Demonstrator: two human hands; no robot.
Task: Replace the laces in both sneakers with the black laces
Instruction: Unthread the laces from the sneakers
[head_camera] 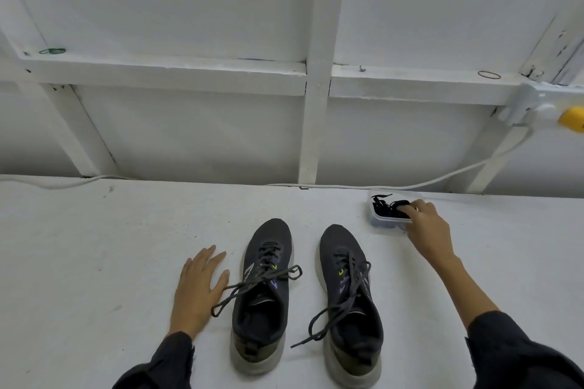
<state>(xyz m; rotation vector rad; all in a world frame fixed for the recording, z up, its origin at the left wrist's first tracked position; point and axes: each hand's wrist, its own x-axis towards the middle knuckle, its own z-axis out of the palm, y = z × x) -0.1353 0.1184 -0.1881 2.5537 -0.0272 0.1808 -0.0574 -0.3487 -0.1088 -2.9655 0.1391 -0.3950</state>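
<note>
Two dark grey sneakers stand side by side on the white table, toes pointing away: the left sneaker (262,290) and the right sneaker (347,300). Both carry grey laces, untied, with loose ends trailing onto the table. My left hand (197,290) rests flat on the table just left of the left sneaker, fingers straight. My right hand (426,227) reaches into a small clear plastic container (376,218) at the far right, its fingers curled onto the bundle of black laces (387,207) inside.
A white wall with wooden framing rises behind the table. A white cable (442,180) runs along the table's back edge up to a white fixture with a yellow knob (572,118). Rubber bands lie on the wall ledge (52,51).
</note>
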